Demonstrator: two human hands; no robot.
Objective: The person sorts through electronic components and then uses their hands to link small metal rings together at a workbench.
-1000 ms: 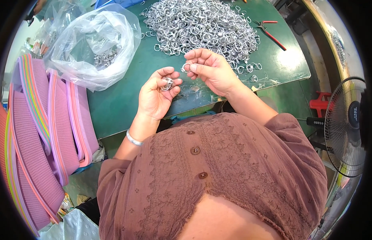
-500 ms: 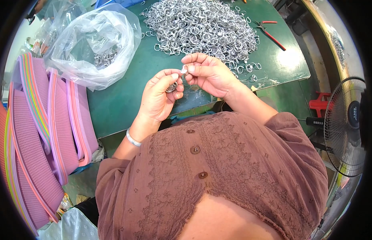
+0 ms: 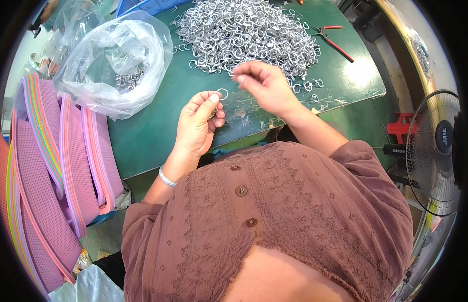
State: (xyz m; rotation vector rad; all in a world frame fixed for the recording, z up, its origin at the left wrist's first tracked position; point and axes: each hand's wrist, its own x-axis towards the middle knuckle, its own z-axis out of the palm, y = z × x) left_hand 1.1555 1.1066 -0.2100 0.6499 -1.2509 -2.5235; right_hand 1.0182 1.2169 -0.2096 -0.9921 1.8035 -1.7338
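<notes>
Far edge of the ring pile cut off at the top, rings inside the clear bag blurred by plastic, right hand fingertips' contents too small to tell, fan partly lost at the rim.

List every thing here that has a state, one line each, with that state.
left hand: raised over the table, pinching a metal ring
right hand: fingertips pinched together, apart from the ring
heap of rings: loose on the green table
plastic bag: open, rings inside
red-handled pliers: lying untouched
fan: upright beside the table
</notes>
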